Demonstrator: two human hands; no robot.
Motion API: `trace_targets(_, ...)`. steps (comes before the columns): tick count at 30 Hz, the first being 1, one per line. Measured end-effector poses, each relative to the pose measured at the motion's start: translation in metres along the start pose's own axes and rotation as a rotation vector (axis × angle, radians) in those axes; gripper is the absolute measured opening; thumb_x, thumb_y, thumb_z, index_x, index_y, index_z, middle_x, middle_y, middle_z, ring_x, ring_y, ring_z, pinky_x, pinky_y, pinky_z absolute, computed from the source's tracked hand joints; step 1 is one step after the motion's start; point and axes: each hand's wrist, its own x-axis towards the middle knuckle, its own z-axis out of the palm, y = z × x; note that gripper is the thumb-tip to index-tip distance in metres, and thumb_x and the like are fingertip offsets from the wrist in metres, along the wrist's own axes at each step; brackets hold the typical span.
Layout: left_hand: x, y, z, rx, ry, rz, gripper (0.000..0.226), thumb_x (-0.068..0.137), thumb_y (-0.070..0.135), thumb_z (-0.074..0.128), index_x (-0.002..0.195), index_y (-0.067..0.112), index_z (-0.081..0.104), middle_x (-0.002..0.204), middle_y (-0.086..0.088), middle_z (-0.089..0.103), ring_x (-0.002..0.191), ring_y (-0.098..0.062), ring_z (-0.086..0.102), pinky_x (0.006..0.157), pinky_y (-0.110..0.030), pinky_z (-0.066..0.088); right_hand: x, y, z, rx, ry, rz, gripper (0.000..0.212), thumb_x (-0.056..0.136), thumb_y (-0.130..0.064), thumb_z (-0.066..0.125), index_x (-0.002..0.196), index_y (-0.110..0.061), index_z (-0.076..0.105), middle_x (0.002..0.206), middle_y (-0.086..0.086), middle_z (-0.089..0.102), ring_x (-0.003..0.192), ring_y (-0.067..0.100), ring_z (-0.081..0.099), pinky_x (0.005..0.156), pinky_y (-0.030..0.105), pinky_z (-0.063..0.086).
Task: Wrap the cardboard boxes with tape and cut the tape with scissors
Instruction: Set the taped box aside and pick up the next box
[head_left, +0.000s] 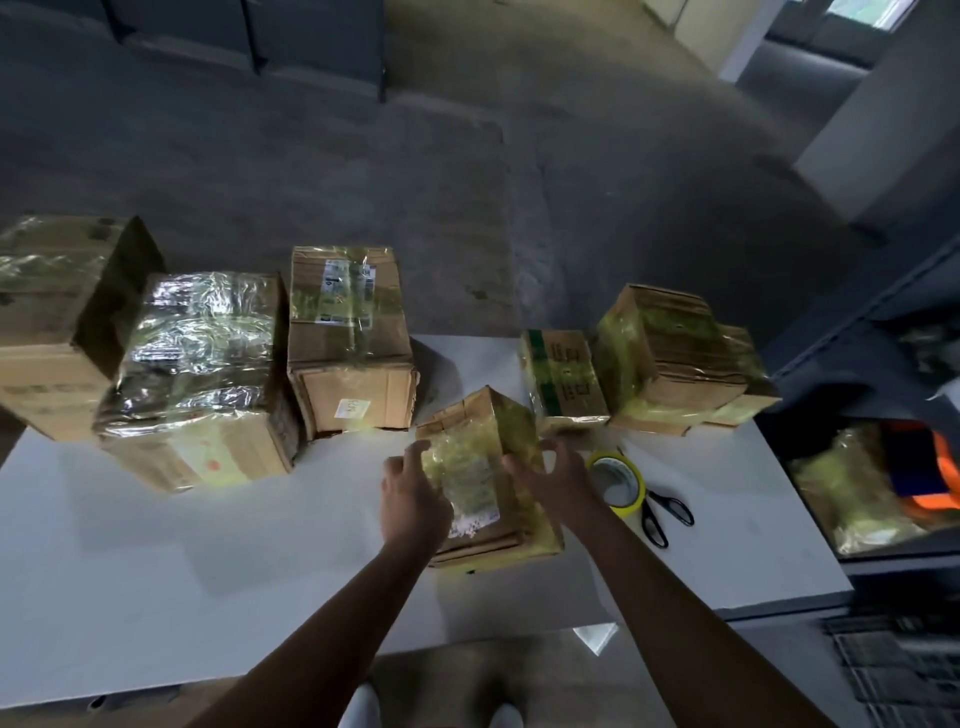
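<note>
head view: just the one camera, looking down over both forearms onto a white desk (208, 545)
small box (483, 467): sits on the desk right in front of the person, near the middle, top covered in yellowish see-through tape, turned a bit askew
left hand (410, 499): arm reaches in from the bottom, back of the hand facing up, fingers curved round the box's left edge, so its grip is on the small box
right hand (550, 478): comes in from lower right, fingers spread and hooked like a claw over the box's right edge; can't tell if that grip actually clamps the box or just hovers at it
tape roll (618, 483): yellow, on the desk just beside the right hand
scissors (662, 512): black handles, on the desk, touching or nearly touching the roll on its right side
shiny wrapped box (197, 374): big one on the left, heavily taped
labelled box (348, 338): behind and left of the small box
green-printed box (563, 379): just behind the small box, to the right
flat cardboard stack (675, 358): taped, far right of the desk
</note>
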Motion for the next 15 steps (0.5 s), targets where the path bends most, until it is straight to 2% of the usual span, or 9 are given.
trace_targets(2, 0.001, 0.003, 0.001, -0.057, -0.095, 0.007, 0.048, 0.086, 0.004, 0.061, 0.13, 0.02, 0.049, 0.127, -0.01, 0.048, 0.098, -0.018, 0.053, 0.069, -0.02, 0.05, -0.001, -0.004, 0.005, 0.063, -0.131, 0.055, 0.086, 0.073, -0.055, 0.075, 0.139, -0.016, 0.035, 0.13, 0.006, 0.053, 0.114, 0.022, 0.054, 0.09, 0.033, 0.045)
trace_targets(4, 0.004, 0.006, -0.002, -0.067, -0.172, -0.054, 0.035, 0.094, 0.022, 0.055, 0.128, 0.018, 0.055, 0.13, -0.009, 0.05, 0.102, -0.022, 0.057, 0.082, -0.028, 0.053, 0.0, -0.004, 0.01, 0.03, -0.148, 0.081, 0.091, 0.071, -0.059, 0.074, 0.141, -0.016, 0.034, 0.129, 0.006, 0.055, 0.115, 0.024, 0.056, 0.093, 0.035, 0.048)
trace_targets(5, 0.007, 0.005, -0.005, -0.069, -0.202, -0.076, 0.036, 0.096, 0.029, 0.051, 0.128, 0.017, 0.057, 0.131, -0.01, 0.052, 0.107, -0.024, 0.058, 0.09, -0.034, 0.052, 0.001, -0.005, 0.012, 0.008, -0.124, 0.09, 0.089, 0.071, -0.06, 0.074, 0.139, -0.015, 0.038, 0.127, 0.005, 0.056, 0.111, 0.022, 0.057, 0.09, 0.034, 0.048)
trace_targets(7, 0.013, 0.004, -0.01, -0.048, -0.273, -0.098, 0.047, 0.096, 0.044, 0.046, 0.129, 0.012, 0.056, 0.132, -0.011, 0.056, 0.114, -0.027, 0.056, 0.098, -0.041, 0.048, 0.004, -0.006, 0.017, -0.014, -0.078, 0.08, 0.079, 0.072, -0.056, 0.075, 0.132, -0.014, 0.047, 0.122, 0.004, 0.061, 0.104, 0.019, 0.059, 0.082, 0.03, 0.049)
trace_targets(10, 0.014, 0.0, -0.019, -0.073, -0.327, -0.185, 0.07, 0.086, 0.064, 0.049, 0.132, 0.012, 0.052, 0.131, -0.007, 0.056, 0.112, -0.026, 0.056, 0.095, -0.04, 0.05, 0.006, -0.008, 0.023, -0.009, -0.043, 0.057, 0.067, 0.074, -0.049, 0.078, 0.124, -0.014, 0.05, 0.116, 0.005, 0.063, 0.1, 0.02, 0.063, 0.079, 0.03, 0.051)
trace_targets(15, 0.012, -0.007, -0.025, -0.173, -0.365, -0.276, 0.059, 0.094, 0.047, 0.05, 0.142, 0.014, 0.038, 0.137, -0.008, 0.053, 0.115, -0.028, 0.056, 0.096, -0.044, 0.051, 0.008, -0.012, 0.028, -0.072, 0.009, 0.025, 0.042, 0.08, -0.037, 0.075, 0.11, -0.018, 0.052, 0.103, 0.007, 0.07, 0.088, 0.02, 0.067, 0.077, 0.031, 0.053)
